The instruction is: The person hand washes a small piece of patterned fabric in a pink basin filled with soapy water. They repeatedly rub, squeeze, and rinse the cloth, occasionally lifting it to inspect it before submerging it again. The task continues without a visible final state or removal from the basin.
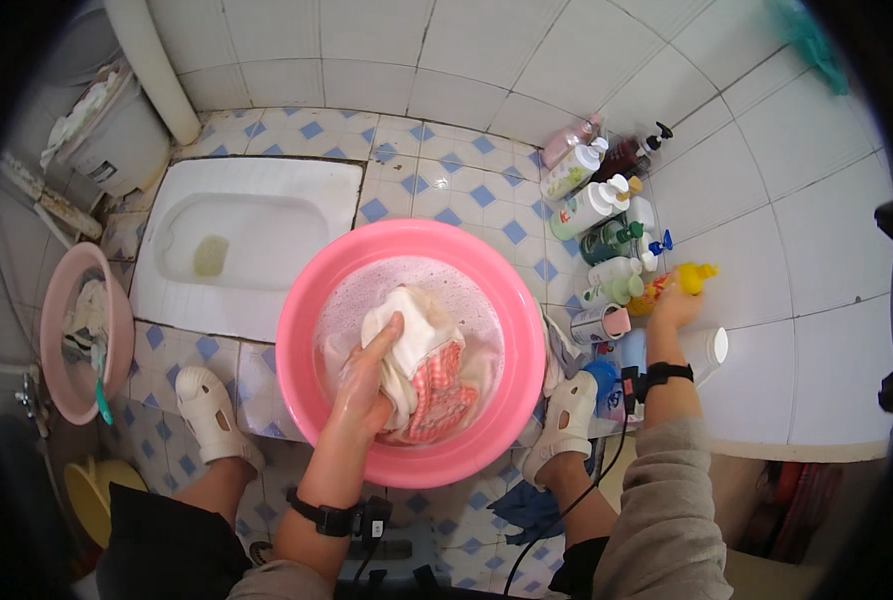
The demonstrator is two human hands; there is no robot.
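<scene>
A large pink plastic basin of sudsy water stands on the tiled floor before me. Over it, my left hand grips a wet white cloth garment with a red-and-white checked part; its lower folds rest in the water. Off to the right, my right hand is closed around a yellow bottle with a yellow cap, among the row of bottles by the wall. Part of that bottle is hidden by the fingers.
A white squat toilet lies left of the basin. Several pump bottles line the right wall. A smaller pink basin with cloth and a green-handled brush stands far left. A dark blue cloth lies near my foot, beside a black cable.
</scene>
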